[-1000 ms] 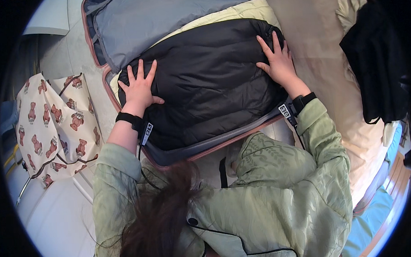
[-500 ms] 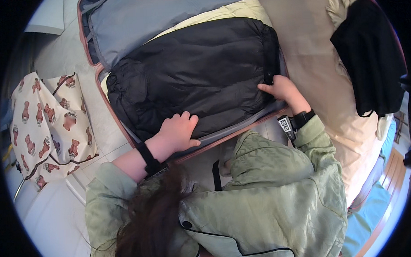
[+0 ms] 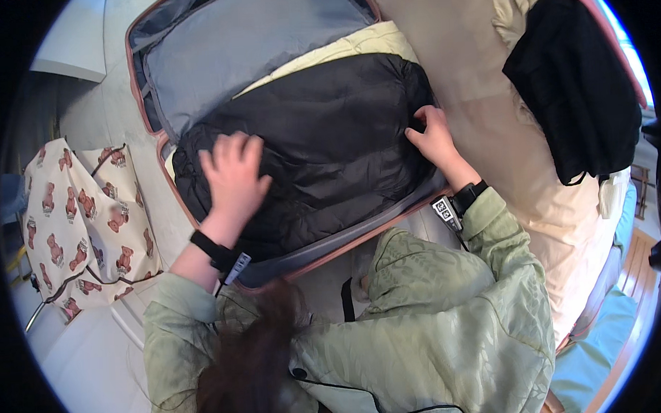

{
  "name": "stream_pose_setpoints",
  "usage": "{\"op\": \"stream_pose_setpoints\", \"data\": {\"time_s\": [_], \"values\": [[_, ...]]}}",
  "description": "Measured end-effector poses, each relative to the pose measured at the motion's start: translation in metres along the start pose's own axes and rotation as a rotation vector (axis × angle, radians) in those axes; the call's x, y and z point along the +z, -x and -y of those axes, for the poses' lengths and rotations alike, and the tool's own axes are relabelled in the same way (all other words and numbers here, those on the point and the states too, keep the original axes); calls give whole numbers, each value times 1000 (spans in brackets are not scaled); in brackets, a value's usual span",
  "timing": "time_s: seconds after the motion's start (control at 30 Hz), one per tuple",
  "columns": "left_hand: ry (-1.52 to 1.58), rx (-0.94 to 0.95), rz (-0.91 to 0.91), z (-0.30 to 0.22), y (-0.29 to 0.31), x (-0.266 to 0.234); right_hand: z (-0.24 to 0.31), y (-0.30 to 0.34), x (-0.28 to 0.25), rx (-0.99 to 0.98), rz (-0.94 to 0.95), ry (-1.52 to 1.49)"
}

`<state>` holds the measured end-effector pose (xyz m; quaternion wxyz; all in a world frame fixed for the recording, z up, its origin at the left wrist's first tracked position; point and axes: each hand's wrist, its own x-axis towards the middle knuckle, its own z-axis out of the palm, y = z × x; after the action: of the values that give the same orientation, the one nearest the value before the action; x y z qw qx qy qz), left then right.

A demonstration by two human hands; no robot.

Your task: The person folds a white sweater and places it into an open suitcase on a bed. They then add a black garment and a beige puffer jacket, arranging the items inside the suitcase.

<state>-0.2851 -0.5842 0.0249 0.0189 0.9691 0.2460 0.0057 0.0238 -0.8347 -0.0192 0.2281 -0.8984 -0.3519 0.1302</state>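
A black puffy jacket (image 3: 321, 141) lies folded in the lower half of an open pink suitcase (image 3: 150, 119), over a pale yellow garment (image 3: 354, 45). My left hand (image 3: 233, 175) rests flat on the jacket's left part, fingers spread. My right hand (image 3: 434, 137) presses the jacket's right edge near the suitcase rim, fingers curled into the fabric. Both wrists wear black bands with small tags. My green sleeves and dark hair fill the lower part of the view.
The suitcase's grey-lined lid (image 3: 245, 42) stands open at the top. A cream bag with bear prints (image 3: 76, 223) lies to the left on the pale floor. A bed with beige bedding (image 3: 503, 149) and a black garment (image 3: 574, 89) sits on the right.
My left hand went from the jacket's near edge up onto its left part. My right hand moved up along the jacket's right edge. The view shifted a little.
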Motion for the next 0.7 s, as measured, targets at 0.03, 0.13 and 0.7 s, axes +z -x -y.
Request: {"op": "stream_pose_setpoints", "data": {"time_s": [0.03, 0.13, 0.7], "values": [[-98, -64, -149, 18, -10, -3, 4, -5, -2, -12, -78, 2], [312, -403, 201, 71, -28, -7, 21, -20, -5, -4, -171, 34], [1150, 283, 401, 31, 16, -151, 197, -58, -12, -941, 567, 81]]}}
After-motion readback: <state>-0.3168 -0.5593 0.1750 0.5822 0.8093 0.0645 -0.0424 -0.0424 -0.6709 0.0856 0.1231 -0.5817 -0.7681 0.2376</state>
